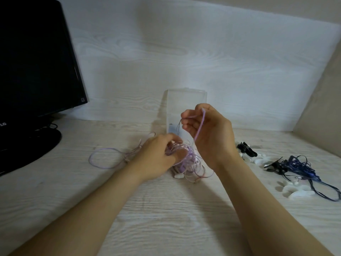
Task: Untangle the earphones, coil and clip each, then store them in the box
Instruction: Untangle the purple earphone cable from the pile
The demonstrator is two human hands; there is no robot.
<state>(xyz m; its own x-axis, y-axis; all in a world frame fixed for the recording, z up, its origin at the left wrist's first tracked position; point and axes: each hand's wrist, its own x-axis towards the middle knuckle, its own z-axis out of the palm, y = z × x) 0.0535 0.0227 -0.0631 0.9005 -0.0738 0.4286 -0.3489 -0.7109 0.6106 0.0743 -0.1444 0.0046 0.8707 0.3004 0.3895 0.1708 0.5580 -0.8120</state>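
On the desk point(166, 209), clear box point(186, 100), something bluish point(173, 129) inside

A: centre of tabletop point(166, 215)?
B: earphone tangle point(193, 163), w/ box point(186, 97) right behind it. L hand point(158, 156) on the tangle, R hand point(212, 133) above it holding a strand, in front of box.
A: sides?
B: monitor point(36, 61) far L, at back. clips point(246, 150) just R of tangle, 2nd earphone bundle point(302, 167) further R, more clips point(299, 194) in front of that.
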